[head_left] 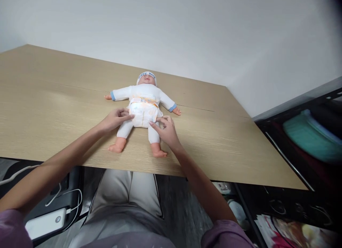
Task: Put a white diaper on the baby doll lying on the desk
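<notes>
A baby doll (144, 89) lies on its back on the table, arms and legs spread, in a white suit with blue cuffs and a white lettered cap. Around its hips is a white diaper (143, 114) with orange print along the waist. My left hand (116, 119) pinches the diaper's left edge by the leg, thumb on the front and fingers at the side. At the opposite leg, my right hand (165, 128) holds the other edge between thumb and fingers. Some fingertips are hidden behind the diaper.
The wooden table (213, 141) reaches back to a pale wall. Below its front edge on the left, a white power bank (46, 223) with a cable lies on a black surface. To the right stand dark shelves with a green item (312, 136) and several blurred things.
</notes>
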`<state>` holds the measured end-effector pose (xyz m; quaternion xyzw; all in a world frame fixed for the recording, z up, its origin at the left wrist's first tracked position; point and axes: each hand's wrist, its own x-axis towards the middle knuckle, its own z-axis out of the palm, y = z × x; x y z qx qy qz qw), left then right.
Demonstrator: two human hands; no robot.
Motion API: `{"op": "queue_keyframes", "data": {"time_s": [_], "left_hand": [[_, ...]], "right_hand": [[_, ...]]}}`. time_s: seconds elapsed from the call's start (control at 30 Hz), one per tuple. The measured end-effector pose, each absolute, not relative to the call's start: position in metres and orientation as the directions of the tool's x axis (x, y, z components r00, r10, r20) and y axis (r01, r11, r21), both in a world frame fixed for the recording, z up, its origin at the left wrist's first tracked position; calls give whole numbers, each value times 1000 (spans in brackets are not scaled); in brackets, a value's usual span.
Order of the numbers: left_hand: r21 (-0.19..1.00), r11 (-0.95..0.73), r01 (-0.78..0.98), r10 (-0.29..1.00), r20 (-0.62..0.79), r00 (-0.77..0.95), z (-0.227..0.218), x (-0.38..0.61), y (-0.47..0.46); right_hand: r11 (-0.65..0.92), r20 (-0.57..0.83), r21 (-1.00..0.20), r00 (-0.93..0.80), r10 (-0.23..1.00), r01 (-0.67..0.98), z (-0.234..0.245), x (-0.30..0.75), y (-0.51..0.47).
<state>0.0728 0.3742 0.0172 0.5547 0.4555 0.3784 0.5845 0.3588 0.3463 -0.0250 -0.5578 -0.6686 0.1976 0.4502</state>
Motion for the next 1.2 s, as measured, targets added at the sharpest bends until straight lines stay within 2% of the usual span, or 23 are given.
{"op": "queue_keyframes", "data": {"time_s": [0.17, 0.3, 0.37, 0.43, 0.5, 0.57, 0.7, 0.8, 0.93, 1.07, 1.13, 1.2], "left_hand": [[995, 52, 87, 957, -74, 280, 22, 59, 374], [956, -115, 268, 963, 41, 267, 29, 42, 384], [854, -229, 467, 968, 150, 201, 30, 36, 400], [653, -294, 698, 952, 267, 150, 27, 36, 423], [441, -289, 850, 935, 319, 152, 23, 41, 452], [307, -267, 913, 941, 289, 178, 20, 51, 480], [212, -251, 944, 958, 194, 211, 21, 69, 519], [227, -245, 943, 957, 215, 196, 29, 74, 519], [371, -213, 904, 961, 245, 126, 49, 72, 470], [525, -259, 811, 956, 261, 136, 69, 64, 356], [561, -245, 791, 965, 224, 140, 63, 57, 279], [571, -206, 795, 979, 115, 171, 41, 49, 195]], "right_hand": [[342, 351, -794, -81, 933, 503, -26, 373, 335], [338, 347, -802, -76, 935, 492, -26, 392, 334], [336, 400, -754, -10, 916, 565, -26, 406, 347], [348, 499, -631, 20, 866, 693, -25, 419, 371], [326, 563, -479, 0, 826, 815, -23, 427, 403], [260, 547, -366, -20, 837, 894, -20, 428, 436], [174, 377, -278, -59, 924, 945, -14, 413, 486], [182, 325, -311, -76, 943, 933, -10, 402, 498], [201, 368, -413, -39, 929, 888, 6, 406, 482], [380, 396, -487, -189, 899, 787, 42, 419, 425], [454, 367, -514, -292, 883, 727, 63, 421, 378], [476, 328, -537, -348, 878, 697, 77, 421, 322]]}}
